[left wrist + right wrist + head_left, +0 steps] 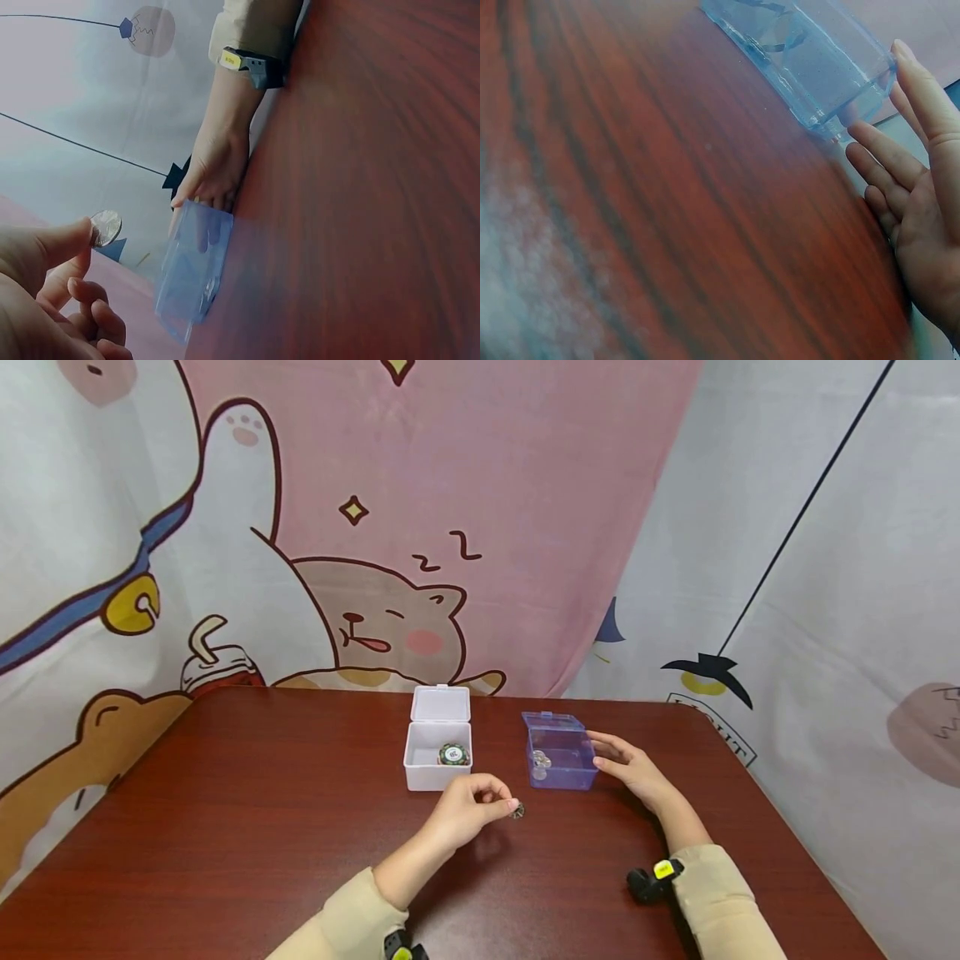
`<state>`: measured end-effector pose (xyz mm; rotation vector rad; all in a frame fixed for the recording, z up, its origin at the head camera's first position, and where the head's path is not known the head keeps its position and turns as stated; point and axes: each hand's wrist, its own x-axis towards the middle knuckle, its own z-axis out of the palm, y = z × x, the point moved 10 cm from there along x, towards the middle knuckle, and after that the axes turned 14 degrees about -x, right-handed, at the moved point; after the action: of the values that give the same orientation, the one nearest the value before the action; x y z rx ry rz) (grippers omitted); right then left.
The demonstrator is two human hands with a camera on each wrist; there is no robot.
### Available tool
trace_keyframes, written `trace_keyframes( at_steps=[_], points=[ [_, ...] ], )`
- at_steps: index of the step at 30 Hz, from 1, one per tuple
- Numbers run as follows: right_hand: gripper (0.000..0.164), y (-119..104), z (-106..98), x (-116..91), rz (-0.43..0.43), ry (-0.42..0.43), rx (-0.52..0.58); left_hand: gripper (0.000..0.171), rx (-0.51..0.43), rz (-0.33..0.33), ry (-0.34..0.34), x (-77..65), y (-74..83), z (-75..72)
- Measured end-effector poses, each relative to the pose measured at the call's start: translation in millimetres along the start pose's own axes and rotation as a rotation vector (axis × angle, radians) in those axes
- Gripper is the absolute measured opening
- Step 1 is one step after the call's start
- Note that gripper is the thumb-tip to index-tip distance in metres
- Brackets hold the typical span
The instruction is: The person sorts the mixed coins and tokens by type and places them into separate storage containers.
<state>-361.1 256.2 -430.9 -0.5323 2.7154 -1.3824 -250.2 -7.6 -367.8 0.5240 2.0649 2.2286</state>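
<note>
Between thumb and index finger my left hand (pixel 468 810) pinches a small silver coin (pixel 106 227), held above the table in front of the two boxes. To its right stands a translucent blue-purple plastic box (pixel 564 777) with its lid raised and several silver coins (pixel 540 763) at its left side. My right hand (pixel 633 774) touches that box's right side, its fingers fairly straight. The left hand is nearest to a white plastic box (pixel 438 778), also lid up, which holds a green-and-white poker chip (pixel 453 754). Whether more chips lie beneath it is hidden.
Both boxes stand near the back of a dark red wooden table (pixel 300 793). Behind it hangs a cartoon-printed cloth (pixel 525 527). Each wrist wears a small black camera, such as the right wrist camera (pixel 645 885).
</note>
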Motion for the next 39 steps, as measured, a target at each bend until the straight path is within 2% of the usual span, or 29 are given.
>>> trace_keyframes(
  at_steps=[7, 17, 20, 24, 26, 36, 39],
  points=[
    [0.051, 1, -1, 0, -0.001, 0.01, 0.002, 0.01, -0.032, 0.018, 0.076, 14.4, -2.6, 7.7],
    [0.051, 0, 0, 1, -0.01, 0.005, 0.014, 0.012, -0.145, 0.002, 0.213, 30.9, -20.5, 6.2],
    [0.05, 0, 0, 1, -0.009, 0.005, 0.015, 0.012, -0.192, -0.008, 0.253, 35.6, -17.9, 5.6],
    [0.05, 1, 0, 1, -0.018, 0.008, 0.014, 0.013, -0.237, -0.013, 0.279, 38.4, -2.8, 9.2],
    [0.05, 1, -1, 1, -0.021, 0.006, 0.011, 0.013, -0.255, -0.009, 0.293, 42.7, -3.0, 10.8],
    [0.05, 0, -1, 1, -0.018, 0.009, 0.02, 0.014, -0.276, -0.033, 0.407, 72.7, -31.1, 9.0],
    [0.05, 0, 0, 1, -0.016, 0.007, 0.012, 0.013, -0.281, -0.023, 0.436, 77.4, -32.6, 8.0]
  ],
)
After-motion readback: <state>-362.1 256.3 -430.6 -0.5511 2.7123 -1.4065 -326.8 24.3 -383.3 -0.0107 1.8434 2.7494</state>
